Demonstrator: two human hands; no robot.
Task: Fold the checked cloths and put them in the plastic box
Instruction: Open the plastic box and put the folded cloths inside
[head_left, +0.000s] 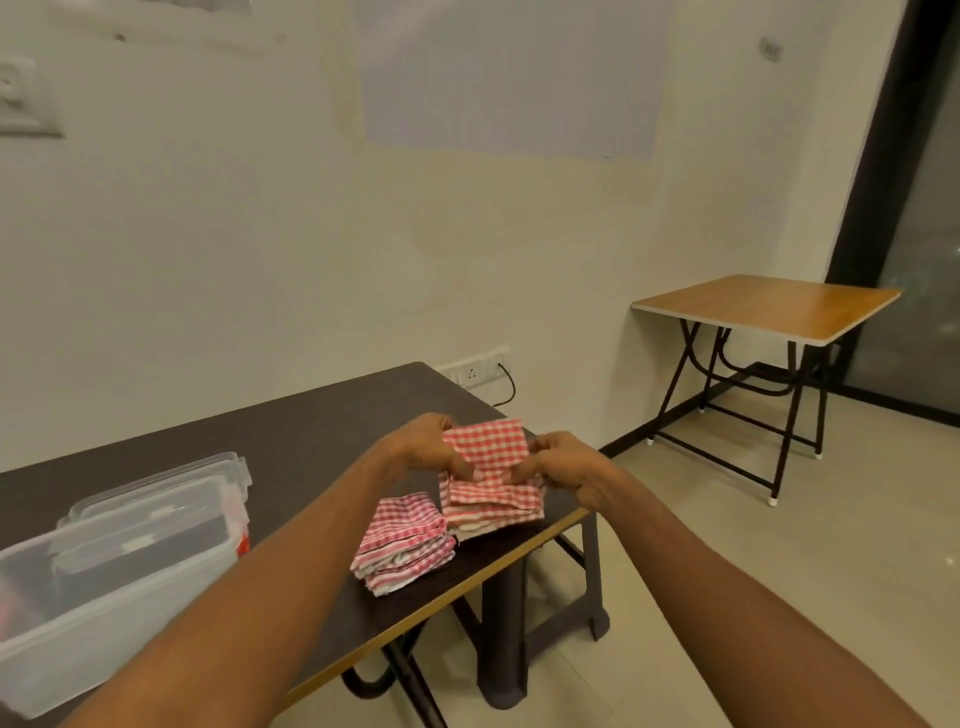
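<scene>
Both hands hold a red-and-white checked cloth (488, 441) raised a little above the dark table (291, 436), near its right corner. My left hand (428, 447) grips the cloth's left edge and my right hand (563, 462) pinches its right edge. Right under it lies a stack of red checked cloths (493, 506). A second pile of pink checked cloths (408, 543) sits just to the left, close to the front edge. The clear plastic box (104, 592) stands open at the table's left front, well away from both hands.
The box's clear lid (161, 493) lies behind the box. A dark stool (540, 597) stands under the table's right corner. A small wooden folding table (769, 306) is at the back right by a dark window. A wall socket with a cable (478, 371) sits behind the table.
</scene>
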